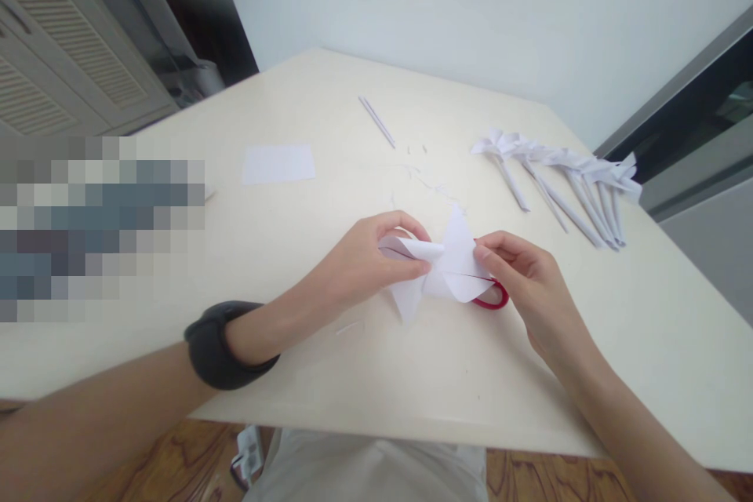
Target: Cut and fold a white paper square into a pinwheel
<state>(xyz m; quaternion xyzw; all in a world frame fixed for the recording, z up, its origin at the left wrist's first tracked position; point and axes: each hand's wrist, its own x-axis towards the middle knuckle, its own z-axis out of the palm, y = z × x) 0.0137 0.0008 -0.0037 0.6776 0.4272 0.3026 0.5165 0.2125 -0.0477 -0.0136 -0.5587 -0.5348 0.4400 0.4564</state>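
A white paper pinwheel [452,255], cut into pointed flaps, is held between my hands just above the table. My left hand [376,255] has a curled flap pinched between thumb and fingers, close to the pinwheel's middle. On the other side, my right hand [521,271] grips a flap's edge with thumb and forefinger. Partly under the paper lies a pair of scissors, its red handle loop [497,296] showing beside my right hand; the blades are hidden.
Finished paper pinwheels on rolled sticks [565,161] lie in a row at the right. Two thin paper sticks [376,121] are at the back, with paper scraps [438,188] nearer. A white paper sheet [278,164] lies left on the table [412,376].
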